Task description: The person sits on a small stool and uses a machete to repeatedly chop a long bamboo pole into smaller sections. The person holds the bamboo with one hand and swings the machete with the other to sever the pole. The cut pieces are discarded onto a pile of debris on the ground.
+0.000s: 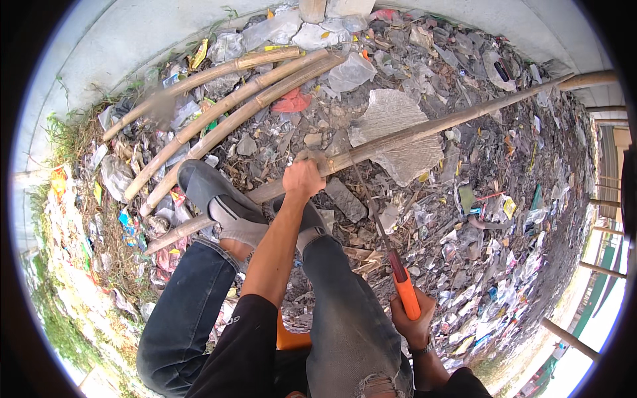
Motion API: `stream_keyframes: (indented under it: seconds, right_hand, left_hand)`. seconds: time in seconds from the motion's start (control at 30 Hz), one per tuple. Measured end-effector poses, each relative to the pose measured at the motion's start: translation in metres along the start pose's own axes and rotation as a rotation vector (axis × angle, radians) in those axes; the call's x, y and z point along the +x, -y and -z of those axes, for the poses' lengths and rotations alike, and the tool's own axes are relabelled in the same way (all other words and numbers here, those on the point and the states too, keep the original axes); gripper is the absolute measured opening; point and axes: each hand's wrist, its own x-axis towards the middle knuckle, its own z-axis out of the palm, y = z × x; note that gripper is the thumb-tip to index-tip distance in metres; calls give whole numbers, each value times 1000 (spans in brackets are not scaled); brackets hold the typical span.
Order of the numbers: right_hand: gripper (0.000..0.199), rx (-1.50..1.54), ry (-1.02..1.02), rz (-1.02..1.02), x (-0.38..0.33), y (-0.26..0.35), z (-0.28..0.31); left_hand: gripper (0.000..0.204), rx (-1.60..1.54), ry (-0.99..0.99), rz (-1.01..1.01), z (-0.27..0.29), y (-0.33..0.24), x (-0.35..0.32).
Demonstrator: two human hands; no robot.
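A long bamboo pole [424, 129] lies slantwise across the scene, from the lower left by my boots up to the far right. My left hand [305, 178] is closed around it near the middle. In my right hand [415, 317] is a hand saw [406, 292], gripped by its orange handle. Its narrow dark blade [375, 211] slants up and left from the handle, and its far end meets the pole just right of my left fist. Whether the teeth are in the bamboo I cannot tell. My boot [215, 196] rests over the pole's lower-left part.
Three cut bamboo lengths [225, 126] lie side by side at the upper left. A flat broken concrete slab [398, 136] sits beneath the pole. Rubble and plastic litter [464, 265] cover the ground. A pale wall [106, 46] curves along the far side. Something orange [292, 338] shows beneath me.
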Motion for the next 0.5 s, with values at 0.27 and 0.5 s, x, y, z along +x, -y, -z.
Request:
stream_keyframes:
  seconds: [0.27,0.5]
  right_hand:
    - [12,151,-78,73,106,-5,-52]
    - [12,38,-25,-36,-8,13,5]
  left_hand:
    - [41,16,-12,-14,6,-3,9]
    - [38,12,-60,3,6,-2,9]
